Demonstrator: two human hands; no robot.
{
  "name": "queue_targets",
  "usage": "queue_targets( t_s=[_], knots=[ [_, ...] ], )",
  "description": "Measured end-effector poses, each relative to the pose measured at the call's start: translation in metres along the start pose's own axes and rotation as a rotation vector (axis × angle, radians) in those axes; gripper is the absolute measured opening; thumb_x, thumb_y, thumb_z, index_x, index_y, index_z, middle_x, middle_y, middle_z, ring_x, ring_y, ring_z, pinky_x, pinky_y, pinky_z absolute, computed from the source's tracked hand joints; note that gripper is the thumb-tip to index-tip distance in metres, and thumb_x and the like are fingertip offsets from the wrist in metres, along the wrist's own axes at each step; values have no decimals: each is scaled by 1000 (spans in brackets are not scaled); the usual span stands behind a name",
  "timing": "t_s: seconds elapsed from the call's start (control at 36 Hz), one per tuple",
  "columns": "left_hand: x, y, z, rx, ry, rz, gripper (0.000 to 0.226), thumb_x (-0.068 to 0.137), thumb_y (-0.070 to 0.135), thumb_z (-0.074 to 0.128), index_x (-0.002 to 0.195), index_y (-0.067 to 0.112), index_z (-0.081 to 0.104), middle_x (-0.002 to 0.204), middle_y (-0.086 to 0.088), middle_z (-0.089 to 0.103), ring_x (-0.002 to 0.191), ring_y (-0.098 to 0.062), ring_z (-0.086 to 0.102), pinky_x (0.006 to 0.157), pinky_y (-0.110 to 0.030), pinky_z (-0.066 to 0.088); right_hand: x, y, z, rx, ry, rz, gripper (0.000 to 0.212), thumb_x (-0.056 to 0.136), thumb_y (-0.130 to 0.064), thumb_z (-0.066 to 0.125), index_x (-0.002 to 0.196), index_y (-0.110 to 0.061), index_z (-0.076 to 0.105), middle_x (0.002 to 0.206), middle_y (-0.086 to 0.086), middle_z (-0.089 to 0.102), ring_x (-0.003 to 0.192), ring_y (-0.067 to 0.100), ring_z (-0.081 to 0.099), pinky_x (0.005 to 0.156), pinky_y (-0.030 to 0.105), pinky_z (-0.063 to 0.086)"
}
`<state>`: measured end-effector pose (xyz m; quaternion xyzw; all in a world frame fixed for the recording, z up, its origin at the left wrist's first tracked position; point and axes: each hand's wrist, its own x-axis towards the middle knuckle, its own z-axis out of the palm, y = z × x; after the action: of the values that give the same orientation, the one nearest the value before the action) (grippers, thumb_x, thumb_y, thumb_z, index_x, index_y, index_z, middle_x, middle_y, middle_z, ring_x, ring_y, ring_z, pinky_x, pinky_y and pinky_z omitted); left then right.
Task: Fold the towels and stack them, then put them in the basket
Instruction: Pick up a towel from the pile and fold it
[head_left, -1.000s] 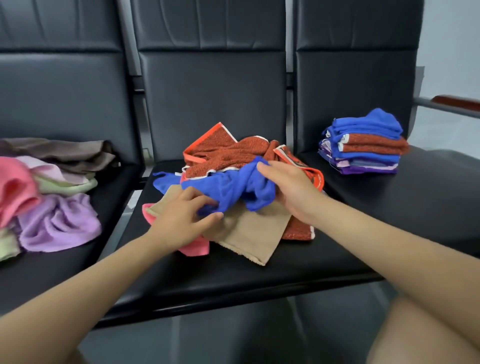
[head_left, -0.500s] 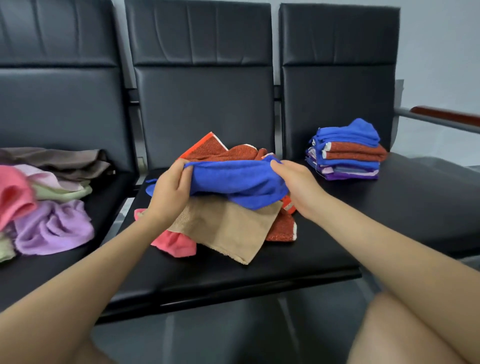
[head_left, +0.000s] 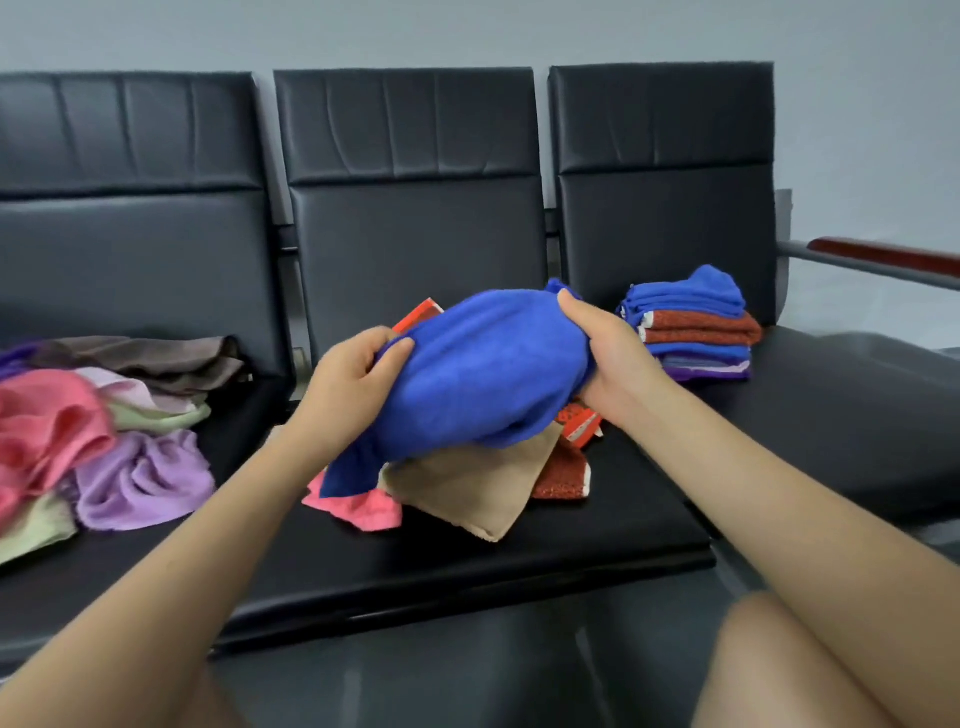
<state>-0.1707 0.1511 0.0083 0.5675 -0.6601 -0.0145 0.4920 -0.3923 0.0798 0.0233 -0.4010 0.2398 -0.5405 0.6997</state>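
Gripping one blue towel (head_left: 483, 374) at centre frame, a person's two hands hold it raised above the middle seat (head_left: 467, 551) of a row of three black chairs. The left hand (head_left: 348, 384) pinches the towel's left end between thumb and curled fingers; the right hand (head_left: 608, 364) clamps its right end, thumb on top. Beneath the towel lie three loose towels: one tan (head_left: 478, 488), one pink (head_left: 358, 506) and one rust-red with orange trim (head_left: 566, 462), overlapping one another. At right of centre, on the right-hand seat (head_left: 831, 415), stands one neat stack of folded towels (head_left: 693, 325), blue on top, then rust-red, blue and purple layers; the exact count is unclear. At the left edge, on the left-hand seat (head_left: 130, 561), sits a heap of unfolded towels (head_left: 104, 431) in pink, lilac, pale green and brown. No writing is legible.
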Motion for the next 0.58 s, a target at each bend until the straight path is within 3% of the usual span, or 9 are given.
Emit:
queue_targets(
  t_s=[0.08,0.14,0.19,0.36,0.42,0.5,0.53,0.58],
  knots=[
    [-5,-27,6,174,-127,37,23,98,24,51,77,19,59,70,2,61,72,-13,55,69,-30,39,2,8,-8,-83,12,-12,12,97,-18,58,100,-17,69,110,5,68,95,17,67,84,27,53],
    [-9,-41,9,255,-190,46,26,97,30,49,79,13,58,71,-2,61,74,-24,56,68,-35,37,8,18,-17,-209,75,-21,10,94,-19,61,96,-19,71,110,4,70,98,17,67,89,29,52],
    [-11,-52,12,324,-241,47,35,94,38,43,86,9,61,77,-4,65,75,-23,57,68,-34,36,15,30,-27,-344,159,-12,10,89,-24,67,96,-18,73,114,8,70,106,23,66,96,36,49],
    [-14,-82,6,454,-396,-63,20,99,25,50,100,12,66,94,-4,69,87,-23,60,74,-29,41,27,41,-53,-414,263,30,14,94,-22,61,87,-12,66,93,9,67,83,22,63,73,30,48],
    [-15,-85,1,403,-468,-120,21,98,24,52,90,11,65,83,-3,64,76,-11,56,66,-16,38,32,38,-61,-369,301,32,18,95,-25,61,89,-9,66,94,10,67,85,24,64,74,30,50],
    [-19,-84,-8,232,-518,-238,31,99,21,51,68,15,55,68,4,50,63,2,47,63,-11,36,37,35,-71,-307,341,72,28,93,-35,63,98,-7,68,107,14,70,99,29,67,92,38,50],
    [-22,-86,-12,152,-509,-290,32,99,22,51,69,16,56,69,6,52,66,2,47,66,-11,36,36,35,-70,-309,338,80,33,92,-37,63,102,-6,68,109,14,70,102,29,67,94,39,49],
    [-27,-89,-16,-35,-464,-386,23,100,25,51,88,19,69,91,6,67,90,-3,57,87,-12,39,36,36,-70,-316,340,79,41,92,-38,63,111,-3,68,112,15,70,105,29,67,97,39,49]
  ],
)
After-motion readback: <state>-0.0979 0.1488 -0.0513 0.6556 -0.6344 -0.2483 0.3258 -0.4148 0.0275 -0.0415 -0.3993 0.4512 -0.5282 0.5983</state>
